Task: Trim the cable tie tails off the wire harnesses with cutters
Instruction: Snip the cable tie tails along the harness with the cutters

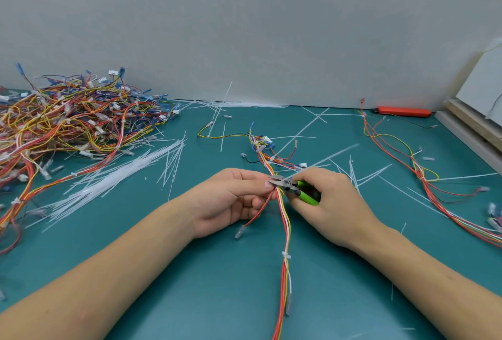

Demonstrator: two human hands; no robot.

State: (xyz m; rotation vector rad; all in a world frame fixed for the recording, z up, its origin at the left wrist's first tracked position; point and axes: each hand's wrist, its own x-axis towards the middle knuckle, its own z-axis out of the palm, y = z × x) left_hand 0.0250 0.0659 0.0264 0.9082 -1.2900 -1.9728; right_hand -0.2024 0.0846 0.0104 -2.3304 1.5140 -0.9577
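Right hand is wrapped around the green-handled flush cutters, steel tips pointing left and sitting right at the bundle, while the left hand pinches the red, yellow, orange and white wire harness between thumb and fingers just beside the blades. The harness runs from the middle of the teal work mat down toward the camera. The translucent cable tie tail sticks out to the upper right from the cutters, so I'd say this snip hasn't gone through yet. Lower down, one white tie already looks trimmed flush. Progress-wise: loads of loose cut-off white tails litter the mat, and a big tangled heap of multicoloured harnesses sits far left, can't tell if those are done or waiting. Another harness on the right has tails poking out, so probably plenty left.
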